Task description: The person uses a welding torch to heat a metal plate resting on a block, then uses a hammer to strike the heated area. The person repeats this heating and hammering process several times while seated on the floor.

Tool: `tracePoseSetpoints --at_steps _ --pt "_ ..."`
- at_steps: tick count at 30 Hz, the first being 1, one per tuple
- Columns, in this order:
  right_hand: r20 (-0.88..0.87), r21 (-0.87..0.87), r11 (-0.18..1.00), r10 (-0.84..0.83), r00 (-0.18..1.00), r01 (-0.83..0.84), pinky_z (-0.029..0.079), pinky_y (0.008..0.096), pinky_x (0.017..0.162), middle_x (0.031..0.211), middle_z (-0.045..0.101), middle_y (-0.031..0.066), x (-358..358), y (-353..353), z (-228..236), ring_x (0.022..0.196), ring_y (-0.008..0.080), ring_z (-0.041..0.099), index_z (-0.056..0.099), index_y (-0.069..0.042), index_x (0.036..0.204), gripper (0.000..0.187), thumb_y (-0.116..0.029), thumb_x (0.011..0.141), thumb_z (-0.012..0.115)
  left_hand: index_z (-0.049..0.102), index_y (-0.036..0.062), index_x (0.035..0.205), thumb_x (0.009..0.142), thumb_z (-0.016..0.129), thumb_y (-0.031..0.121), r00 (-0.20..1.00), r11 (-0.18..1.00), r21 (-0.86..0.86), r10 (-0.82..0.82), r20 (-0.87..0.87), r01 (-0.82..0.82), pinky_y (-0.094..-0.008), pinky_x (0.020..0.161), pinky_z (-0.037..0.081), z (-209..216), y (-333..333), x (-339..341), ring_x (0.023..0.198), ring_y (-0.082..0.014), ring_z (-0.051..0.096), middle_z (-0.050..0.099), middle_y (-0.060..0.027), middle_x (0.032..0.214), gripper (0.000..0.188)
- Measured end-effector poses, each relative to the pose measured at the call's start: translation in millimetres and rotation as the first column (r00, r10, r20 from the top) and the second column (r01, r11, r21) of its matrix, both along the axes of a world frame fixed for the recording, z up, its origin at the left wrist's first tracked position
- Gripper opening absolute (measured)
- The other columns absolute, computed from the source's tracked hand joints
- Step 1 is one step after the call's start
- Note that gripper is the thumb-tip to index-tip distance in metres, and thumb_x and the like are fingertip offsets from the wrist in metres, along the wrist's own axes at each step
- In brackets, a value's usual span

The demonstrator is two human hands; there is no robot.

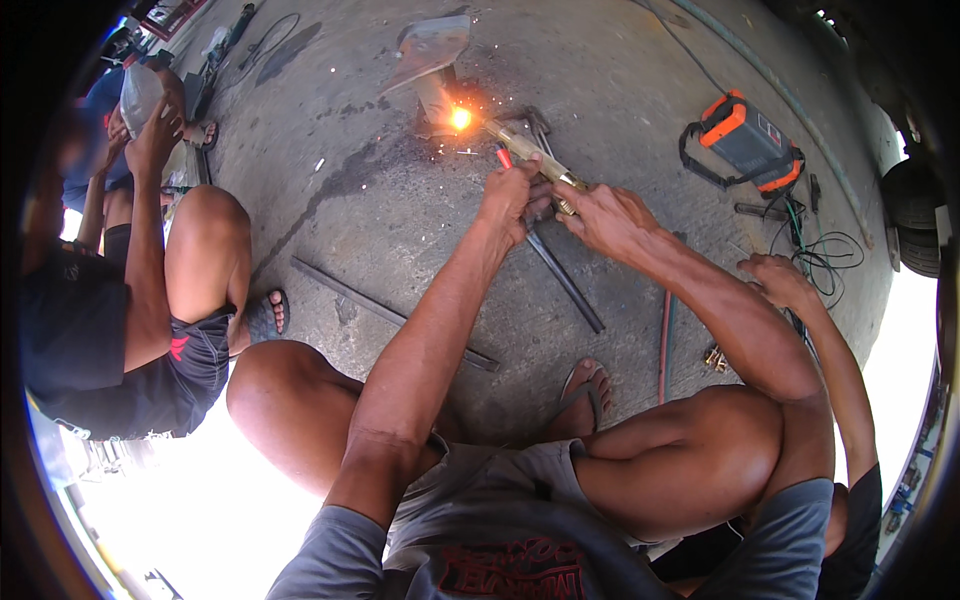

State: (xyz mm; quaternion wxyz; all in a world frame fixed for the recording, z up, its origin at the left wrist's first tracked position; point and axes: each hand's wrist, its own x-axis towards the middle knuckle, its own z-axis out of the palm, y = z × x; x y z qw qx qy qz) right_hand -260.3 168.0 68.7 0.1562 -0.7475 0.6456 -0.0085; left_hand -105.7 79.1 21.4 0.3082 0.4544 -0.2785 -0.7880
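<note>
Both my hands are closed on a brass gas torch (545, 168) that points away from me. My left hand (513, 200) grips it nearer the nozzle. A small red-orange end (504, 156) sticks up beside the left thumb; what it belongs to is hidden. My right hand (608, 215) wraps the torch's rear, around the brass fittings. At the nozzle, a bright glow (460, 118) throws sparks against the lower part of a bent steel piece (428, 52) standing on the concrete. The glare hides the exact spot of contact.
A dark metal bar (565, 282) extends below my hands; another bar (395, 312) lies to the left. An orange-and-black welding machine (745, 140) with cables (825, 255) stands at right. One person (150, 250) crouches left holding a plastic bottle (140, 95); another person's hand (780, 280) is right.
</note>
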Motion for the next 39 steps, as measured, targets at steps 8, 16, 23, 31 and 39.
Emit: tracePoseSetpoints --at_steps 8,16,23,31,39 --pt "-0.035 0.073 0.996 -0.043 0.998 0.045 0.061 0.0544 0.077 0.092 0.076 0.0198 3.1 -1.8 8.5 0.089 0.0414 0.076 0.057 -0.015 0.129 0.031 -0.022 0.1 0.064 0.069 0.0071 0.113 0.107 0.064 0.03 1.0 1.0 -0.012 -0.021 -0.009 0.021 -0.035 0.078 0.053 -0.8 -0.6 0.9 0.089 -0.0173 0.069 0.073 -0.0057 0.104 0.025" --pt "-0.061 0.072 0.996 -0.041 0.997 0.045 0.062 0.0532 0.078 0.092 0.076 0.0185 0.7 -3.8 3.6 0.089 0.0391 0.077 0.056 -0.017 0.134 0.037 -0.022 0.099 0.065 0.068 0.0077 0.116 0.107 0.063 0.029 0.999 0.999 -0.02 -0.033 -0.032 0.033 -0.034 0.077 0.053 -4.7 -2.2 0.5 0.09 -0.0166 0.071 0.074 -0.0054 0.106 0.024" --pt "-0.061 0.095 0.994 -0.044 0.997 0.05 0.062 0.0533 0.077 0.09 0.076 0.0194 1.3 -3.3 7.9 0.086 0.0389 0.077 0.057 -0.016 0.136 0.039 -0.021 0.098 0.063 0.068 0.0077 0.117 0.107 0.062 0.029 0.999 0.999 -0.021 -0.033 -0.022 0.032 -0.034 0.078 0.054 -4.3 -1.3 0.1 0.091 -0.0168 0.071 0.074 -0.0058 0.107 0.024" --pt "-0.051 0.069 0.996 -0.048 0.998 0.052 0.062 0.0537 0.077 0.089 0.075 0.0203 1.9 -2.3 8.7 0.084 0.0387 0.077 0.059 -0.014 0.137 0.041 -0.02 0.096 0.062 0.068 0.0065 0.118 0.107 0.062 0.029 0.999 0.999 -0.021 -0.036 -0.021 0.035 -0.0345 0.08 0.054 -4.5 -1.5 0.6 0.094 -0.0179 0.072 0.074 -0.0065 0.109 0.026" --pt "-0.026 0.033 0.999 -0.041 0.999 0.042 0.061 0.0547 0.077 0.088 0.075 0.021 -1.1 -2.0 7.9 0.084 0.0405 0.076 0.059 -0.013 0.135 0.04 -0.021 0.095 0.062 0.068 0.0058 0.118 0.107 0.063 0.029 0.999 0.999 -0.025 -0.038 -0.039 0.037 -0.0359 0.083 0.054 -0.4 -0.1 -0.4 0.096 -0.0189 0.072 0.074 -0.0078 0.109 0.026"
